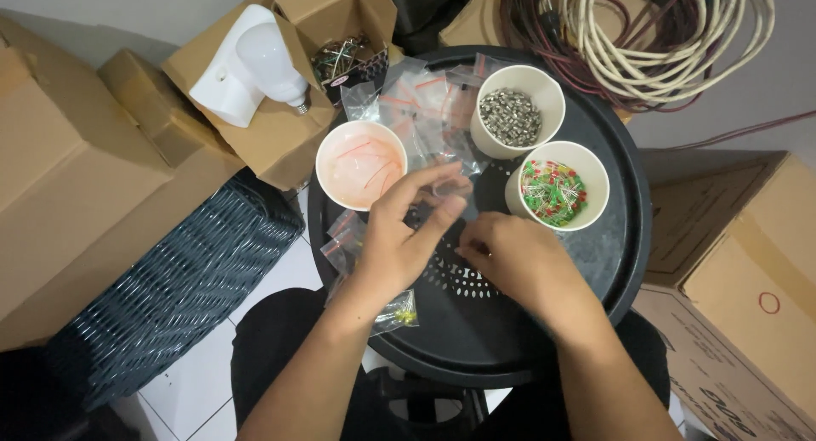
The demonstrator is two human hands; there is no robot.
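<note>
left hand (399, 237): I've got fingers pinching a small clear zip bag (449, 186) — loosely curled
right hand (518, 262): fingers curled under — can't tell what they hold
nearby: paper cup of red and green LEDs (557, 186)

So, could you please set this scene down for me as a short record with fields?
Surface: round black stool top
Left hand: fingers pinch a small clear plastic bag
Right hand: knuckles up, beside the left hand; what it holds cannot be seen
Cups: pink-lined cup with thin red wires; cup of small silver parts; cup of red and green LEDs
Loose bags: pile of clear bags between the cups
Nearby: white bulb on cardboard boxes, coiled cables
</note>
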